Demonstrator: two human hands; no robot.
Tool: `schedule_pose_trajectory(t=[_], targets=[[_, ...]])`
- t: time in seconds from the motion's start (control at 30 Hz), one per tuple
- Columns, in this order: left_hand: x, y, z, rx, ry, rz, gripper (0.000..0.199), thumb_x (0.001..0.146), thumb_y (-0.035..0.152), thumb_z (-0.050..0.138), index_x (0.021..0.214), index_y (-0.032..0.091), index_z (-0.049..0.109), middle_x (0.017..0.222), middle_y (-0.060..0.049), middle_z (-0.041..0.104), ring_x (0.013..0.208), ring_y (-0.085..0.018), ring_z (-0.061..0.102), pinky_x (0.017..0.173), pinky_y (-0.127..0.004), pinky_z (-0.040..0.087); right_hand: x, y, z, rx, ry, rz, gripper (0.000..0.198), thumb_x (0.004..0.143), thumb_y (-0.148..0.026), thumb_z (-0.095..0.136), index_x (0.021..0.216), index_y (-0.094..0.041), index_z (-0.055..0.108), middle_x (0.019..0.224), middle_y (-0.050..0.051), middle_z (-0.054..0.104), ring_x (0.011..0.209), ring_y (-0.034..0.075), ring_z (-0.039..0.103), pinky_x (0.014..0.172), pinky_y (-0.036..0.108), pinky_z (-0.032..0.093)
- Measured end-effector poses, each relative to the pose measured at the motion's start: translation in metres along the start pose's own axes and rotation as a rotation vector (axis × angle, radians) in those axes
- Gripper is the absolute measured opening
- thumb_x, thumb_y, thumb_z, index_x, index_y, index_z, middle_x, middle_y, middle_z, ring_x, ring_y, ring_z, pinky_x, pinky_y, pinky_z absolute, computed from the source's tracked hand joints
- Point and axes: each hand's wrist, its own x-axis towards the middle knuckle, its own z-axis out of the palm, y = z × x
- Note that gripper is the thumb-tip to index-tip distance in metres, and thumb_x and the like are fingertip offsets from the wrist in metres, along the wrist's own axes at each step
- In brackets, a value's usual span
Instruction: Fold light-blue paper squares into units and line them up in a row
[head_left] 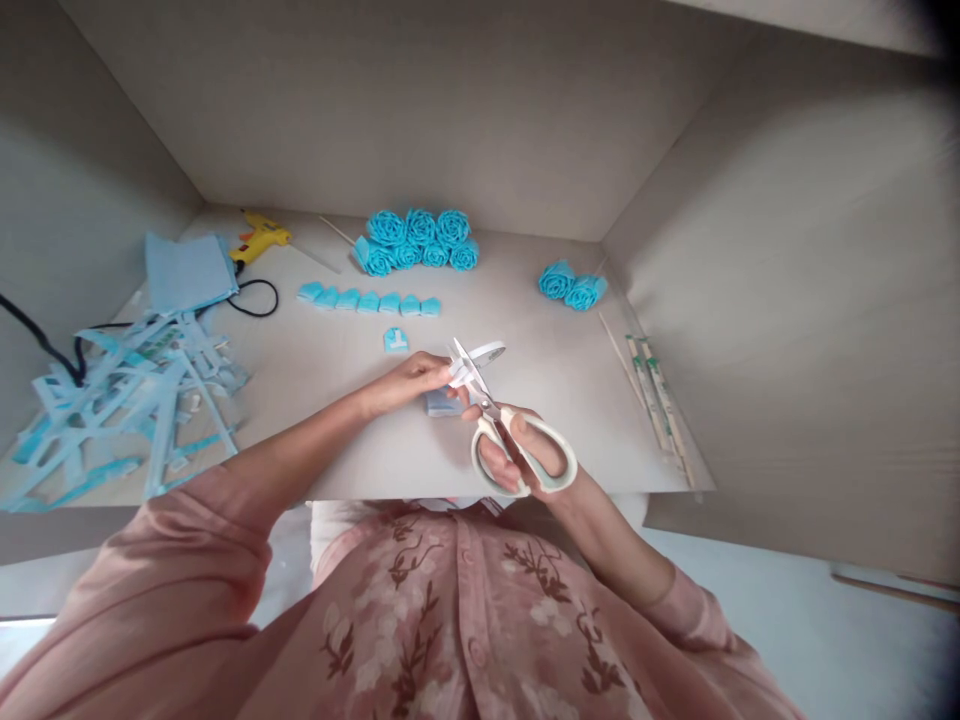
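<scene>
My right hand (517,445) has its fingers through the white handles of a pair of scissors (555,462). The scissor blades are parted around a small white strip, apparently tape, pinched in my left hand (420,380). Just beyond the blades is a thin roll of white tape (491,352); whether the strip still joins it is hard to see. Under my hands lies a grey-blue flat piece (444,404), partly covered. A little farther off, one blue folded petal (395,340) with a white patch on it rests on the table.
A row of blue petals (367,301) lies behind. Farther back are several blue paper roses (420,240), with more roses (574,286) at right. On the left are a yellow glue gun (262,238), stacked blue sheets (189,272) and scraps (161,400). Wrapped sticks (660,400) lie right.
</scene>
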Motion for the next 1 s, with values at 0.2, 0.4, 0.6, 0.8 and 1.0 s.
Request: schedule_pose_trajectory(t=[0.2,0.4,0.6,0.8,1.0], targets=[[0.001,0.003,0.003,-0.210,0.063,0.020,0.043,0.087,0.055,0.065,0.085,0.014,0.076,0.091,-0.011,0.070,0.091,-0.024,0.064,0.089,-0.035,0.047,-0.004,-0.008,-0.003,0.133,0.072,0.022,0.060,0.072,-0.071,0.076,0.099,-0.019,0.065,0.054,-0.010,0.045,0.037,0.002,0.025,0.031,0.017,0.024],[0.001,0.011,0.002,-0.040,0.104,0.004,0.039,0.092,0.053,0.062,0.099,0.017,0.074,0.104,-0.010,0.071,0.100,-0.023,0.064,0.093,-0.034,0.046,-0.010,-0.007,-0.003,0.096,0.084,0.015,0.059,0.076,-0.069,0.074,0.104,-0.018,0.067,0.056,-0.009,0.046,0.038,0.003,0.027,0.032,0.017,0.023],[0.000,0.024,0.004,0.184,0.079,0.081,0.049,0.098,0.057,0.049,0.103,0.016,0.075,0.120,-0.013,0.068,0.116,-0.025,0.061,0.103,-0.036,0.044,-0.011,0.001,-0.002,0.049,0.079,0.025,0.056,0.081,-0.064,0.073,0.111,-0.017,0.068,0.058,-0.008,0.045,0.038,0.003,0.029,0.034,0.017,0.025],[0.000,0.024,0.001,0.266,0.042,0.191,0.048,0.099,0.056,0.047,0.098,0.019,0.078,0.158,-0.012,0.046,0.148,-0.030,0.037,0.122,-0.045,0.028,-0.012,0.002,0.000,0.027,0.100,0.015,0.057,0.079,-0.063,0.074,0.113,-0.018,0.069,0.058,-0.009,0.044,0.038,0.002,0.028,0.033,0.016,0.022],[0.000,0.026,0.005,0.179,0.089,0.081,0.046,0.095,0.059,0.056,0.093,0.016,0.074,0.102,-0.011,0.075,0.098,-0.022,0.068,0.087,-0.031,0.050,-0.012,-0.001,0.002,-0.017,0.115,0.018,0.057,0.080,-0.062,0.074,0.114,-0.017,0.070,0.057,-0.009,0.044,0.038,0.002,0.026,0.032,0.016,0.020]])
